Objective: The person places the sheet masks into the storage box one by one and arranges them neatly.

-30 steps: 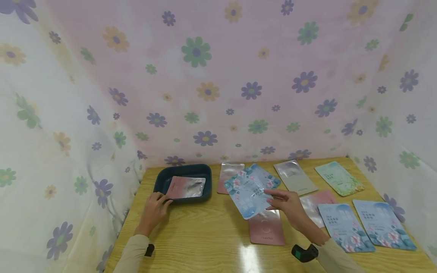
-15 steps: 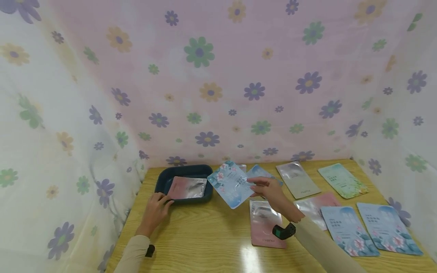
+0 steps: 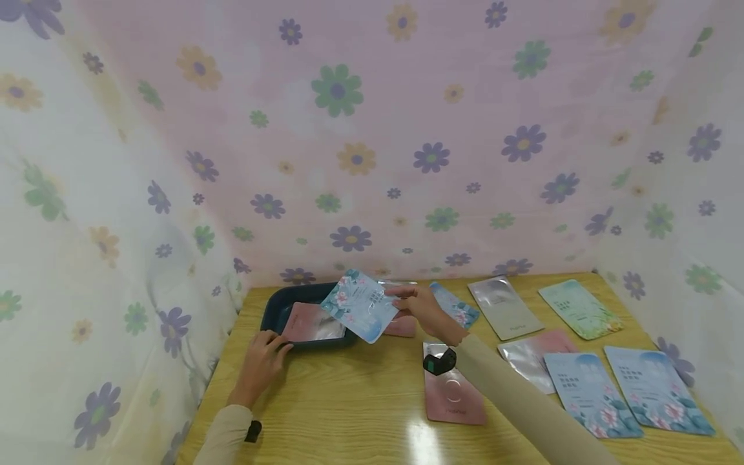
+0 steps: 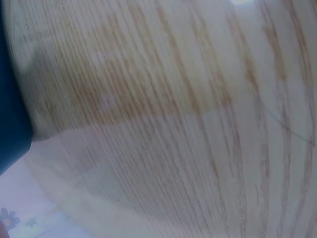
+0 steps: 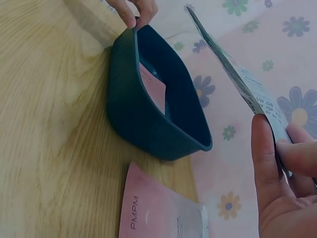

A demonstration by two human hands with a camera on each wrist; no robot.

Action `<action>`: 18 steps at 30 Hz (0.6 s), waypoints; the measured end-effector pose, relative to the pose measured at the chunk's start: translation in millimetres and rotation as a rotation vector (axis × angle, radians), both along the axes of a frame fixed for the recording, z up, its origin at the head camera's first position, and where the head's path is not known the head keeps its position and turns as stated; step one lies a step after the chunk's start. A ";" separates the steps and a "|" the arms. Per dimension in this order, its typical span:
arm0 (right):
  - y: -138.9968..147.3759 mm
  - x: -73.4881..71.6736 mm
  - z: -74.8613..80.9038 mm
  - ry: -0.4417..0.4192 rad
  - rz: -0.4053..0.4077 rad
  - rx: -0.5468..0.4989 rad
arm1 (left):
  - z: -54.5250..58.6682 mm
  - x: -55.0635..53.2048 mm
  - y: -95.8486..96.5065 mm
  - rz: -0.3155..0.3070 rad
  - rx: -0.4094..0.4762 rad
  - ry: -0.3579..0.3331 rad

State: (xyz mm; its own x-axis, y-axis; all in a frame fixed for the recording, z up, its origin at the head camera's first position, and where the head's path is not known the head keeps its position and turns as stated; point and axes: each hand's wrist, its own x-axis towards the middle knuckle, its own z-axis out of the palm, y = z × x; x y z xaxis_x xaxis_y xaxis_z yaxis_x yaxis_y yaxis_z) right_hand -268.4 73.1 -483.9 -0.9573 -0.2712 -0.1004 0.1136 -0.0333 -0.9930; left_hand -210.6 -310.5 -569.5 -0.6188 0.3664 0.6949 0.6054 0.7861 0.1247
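My right hand [image 3: 427, 313] pinches a blue sheet mask packet [image 3: 361, 305] printed with pink flowers, by its right corner. The packet hangs tilted over the right side of a dark blue bin [image 3: 334, 344]; the right wrist view shows it raised above the rim. Inside the bin lies a pink and silver packet [image 3: 305, 321], partly covered by the blue one in the head view. My left hand [image 3: 261, 365] grips the bin's front left rim, thumb and fingers on either side in the right wrist view. Only the bin's side [image 4: 12, 104] shows in the left wrist view.
Pink packets lie near the bin [image 3: 401, 326] and in front of my right forearm [image 3: 453, 394]. Further right are a beige packet [image 3: 506, 309], a green one [image 3: 581, 310], and several blue and pink ones [image 3: 593, 394]. A flowered cloth [image 3: 372, 129] encloses the wooden table [image 3: 337, 413].
My right hand has carried the blue packet left, from above the middle packets to over the bin's right side. The left hand has stayed on the rim.
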 end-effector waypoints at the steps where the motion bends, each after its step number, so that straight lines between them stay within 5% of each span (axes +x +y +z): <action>1: -3.3 -3.4 -0.2 -0.008 0.003 -0.003 | -0.4 -0.9 0.1 -0.004 0.004 0.008; 18: -62.0 -39.1 -11.9 -0.056 0.082 0.023 | 1.5 1.7 1.7 0.018 0.018 0.015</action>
